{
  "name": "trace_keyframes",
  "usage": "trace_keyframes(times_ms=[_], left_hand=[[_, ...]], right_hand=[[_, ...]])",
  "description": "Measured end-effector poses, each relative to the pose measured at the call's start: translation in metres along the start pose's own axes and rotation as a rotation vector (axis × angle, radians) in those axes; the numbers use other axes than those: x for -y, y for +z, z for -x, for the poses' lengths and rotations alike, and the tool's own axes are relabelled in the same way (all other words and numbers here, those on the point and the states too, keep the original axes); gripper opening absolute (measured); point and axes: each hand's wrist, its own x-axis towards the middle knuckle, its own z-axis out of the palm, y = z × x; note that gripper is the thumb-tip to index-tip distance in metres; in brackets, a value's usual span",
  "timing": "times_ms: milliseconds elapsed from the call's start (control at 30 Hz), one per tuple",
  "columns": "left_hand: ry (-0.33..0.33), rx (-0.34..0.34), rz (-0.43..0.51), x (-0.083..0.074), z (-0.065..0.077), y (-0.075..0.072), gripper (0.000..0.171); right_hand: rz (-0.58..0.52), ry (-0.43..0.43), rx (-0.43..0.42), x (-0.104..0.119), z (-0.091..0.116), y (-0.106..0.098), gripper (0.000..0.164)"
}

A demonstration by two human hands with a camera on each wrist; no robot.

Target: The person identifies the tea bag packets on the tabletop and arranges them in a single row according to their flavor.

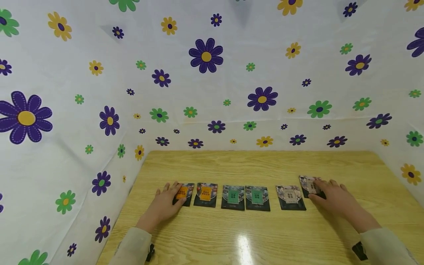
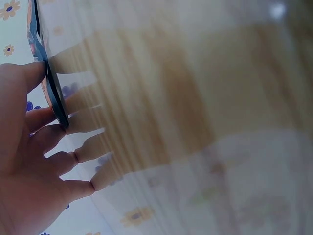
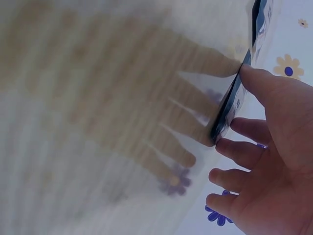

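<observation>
In the head view my left hand rests on the leftmost packet, a dark flat sachet with an orange label. Its thumb lies at the packet's near side, the other fingers spread over the left part. At the row's right end my right hand touches a packet with a pale label, thumb at the near edge and fingertips on the right part. Both wrist views show a packet and a packet lying flat under extended, spread fingers. My fingers partly cover both packets.
Between the hands lie a second orange-label packet, two green-label packets and another pale-label packet. They lie on a glossy wooden table. A white flower-patterned cloth stands around its back and sides.
</observation>
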Motion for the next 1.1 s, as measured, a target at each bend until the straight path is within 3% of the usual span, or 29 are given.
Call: trace_keyframes(times_ms=[200, 667, 900, 1100], left_hand=[[-0.002, -0.003, 0.002, -0.001, 0.0, 0.002, 0.067], [0.001, -0.009, -0.001, 0.0, 0.0, 0.002, 0.067], [-0.006, -0.007, -0.008, 0.0, -0.001, 0.002, 0.066], [-0.004, -0.018, -0.009, 0.0, -0.003, 0.001, 0.066]], right_hand=[[0.003, 0.022, -0.008, -0.001, 0.014, 0.003, 0.078], [0.011, 0.022, -0.006, 0.003, 0.027, 0.006, 0.078], [0.011, 0.024, 0.009, 0.003, 0.028, 0.007, 0.079], [0.015, 0.004, -0.018, 0.004, 0.023, 0.002, 0.069]])
